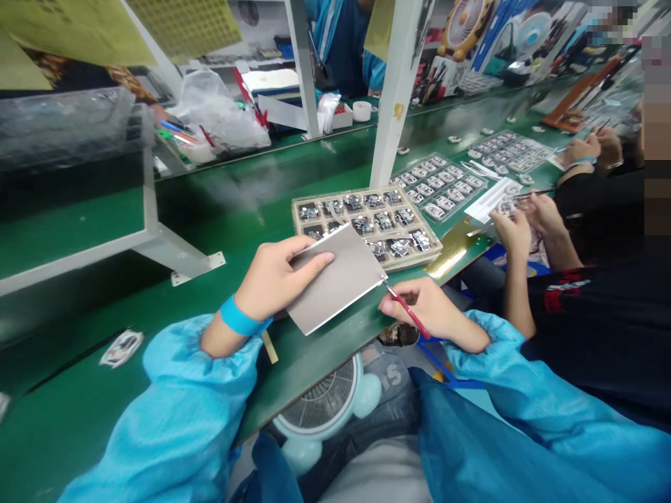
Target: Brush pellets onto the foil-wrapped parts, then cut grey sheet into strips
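In the head view, my left hand grips a flat grey rectangular card with white edges, thumb on top. The card is held tilted above the near edge of the bench, partly covering a tray of small metal-and-black parts. My right hand is closed on a slim red-handled tool. Its thin metal tip meets the card's right corner; whether it is a pair of tweezers or a blade I cannot tell. Some tray compartments are hidden behind the card and my left hand.
A second clear tray of white parts lies beyond, near a white post. A co-worker's hands work at the right. One white part sits on the green bench at left. A light-blue fan is below the bench edge.
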